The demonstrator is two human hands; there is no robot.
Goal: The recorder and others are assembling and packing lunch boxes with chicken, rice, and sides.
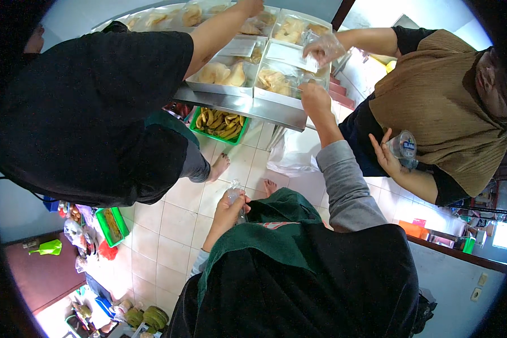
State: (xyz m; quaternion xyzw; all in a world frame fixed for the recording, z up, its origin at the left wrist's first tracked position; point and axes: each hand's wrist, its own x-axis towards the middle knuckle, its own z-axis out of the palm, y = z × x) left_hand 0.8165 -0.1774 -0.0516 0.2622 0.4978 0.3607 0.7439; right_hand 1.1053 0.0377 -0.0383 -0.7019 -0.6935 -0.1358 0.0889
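My left hand (232,205) is closed around a crumpled clear plastic item (235,190), held low in front of my apron. My right hand (314,97) reaches to the near right corner of an open white box (278,97) on the metal table (278,117); its fingertips touch or hover over the contents, and what they hold, if anything, cannot be made out. Inside that box lie wrapped pale food pieces (274,81) and a white rectangular card or lid (287,55). Another white box (219,88) with similar food stands to its left, and more filled boxes are behind.
A person in black (88,118) at left reaches over the boxes. At right, a person in a brown head covering (435,101) holds clear plastic over my box and plastic cups (402,145). Below the table are a green crate of bananas (219,124) and a white plastic bag (293,152).
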